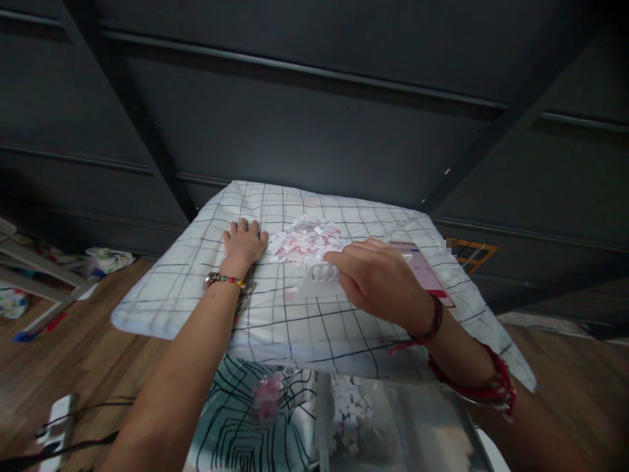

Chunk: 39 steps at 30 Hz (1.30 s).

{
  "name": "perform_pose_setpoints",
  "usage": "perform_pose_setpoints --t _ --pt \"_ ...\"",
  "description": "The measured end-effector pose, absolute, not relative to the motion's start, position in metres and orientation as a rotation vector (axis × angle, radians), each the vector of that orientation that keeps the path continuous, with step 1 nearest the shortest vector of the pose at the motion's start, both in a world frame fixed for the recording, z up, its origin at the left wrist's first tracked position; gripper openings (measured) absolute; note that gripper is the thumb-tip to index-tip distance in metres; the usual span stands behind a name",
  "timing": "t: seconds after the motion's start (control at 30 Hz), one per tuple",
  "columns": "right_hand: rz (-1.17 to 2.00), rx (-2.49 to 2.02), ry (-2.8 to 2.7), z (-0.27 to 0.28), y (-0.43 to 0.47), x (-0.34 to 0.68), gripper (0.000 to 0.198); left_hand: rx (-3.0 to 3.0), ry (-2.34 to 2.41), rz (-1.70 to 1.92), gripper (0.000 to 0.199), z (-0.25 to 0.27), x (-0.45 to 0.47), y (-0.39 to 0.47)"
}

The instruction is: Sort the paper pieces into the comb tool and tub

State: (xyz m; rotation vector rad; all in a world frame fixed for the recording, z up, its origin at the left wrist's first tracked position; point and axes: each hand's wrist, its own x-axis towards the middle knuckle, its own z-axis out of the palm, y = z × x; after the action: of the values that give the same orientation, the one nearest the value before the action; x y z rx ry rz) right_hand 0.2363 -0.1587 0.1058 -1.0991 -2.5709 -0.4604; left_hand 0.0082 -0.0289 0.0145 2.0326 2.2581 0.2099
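On a table with a white checked cloth (275, 321) lies a heap of small white and pink paper pieces (307, 240). My left hand (244, 242) rests flat on the cloth, fingers spread, just left of the heap. My right hand (378, 278) grips a white plastic scraper-like piece with slots (317, 282) along its upper edge. It stands on edge on the cloth at the near side of the heap. My right fingers hide its right end. A phone with a lit pink and red screen (427, 275) lies right of my right hand, partly covered by it.
Below the near table edge is a clear plastic box (383, 419) holding white paper pieces. Left of it, a pink bundle (266, 396) lies on teal patterned fabric (240, 432). A dark panelled wall (295, 124) stands behind the table. A power strip (56, 429) lies on the floor.
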Motion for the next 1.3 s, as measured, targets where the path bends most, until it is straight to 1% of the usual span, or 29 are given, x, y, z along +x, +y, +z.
perform_pose_setpoints --t 0.23,0.67,1.3 --pt "-0.576 -1.121 -2.509 0.101 -0.158 0.239 0.025 2.02 2.258 0.208 0.058 0.013 0.008 -0.028" --pt "-0.649 -1.085 -2.545 0.099 -0.156 0.237 0.025 2.007 2.259 0.198 0.061 0.012 0.008 -0.026" --pt "-0.67 -1.026 -2.522 0.095 -0.155 0.236 0.026 2.018 2.267 0.192 0.059 0.012 0.008 -0.027"
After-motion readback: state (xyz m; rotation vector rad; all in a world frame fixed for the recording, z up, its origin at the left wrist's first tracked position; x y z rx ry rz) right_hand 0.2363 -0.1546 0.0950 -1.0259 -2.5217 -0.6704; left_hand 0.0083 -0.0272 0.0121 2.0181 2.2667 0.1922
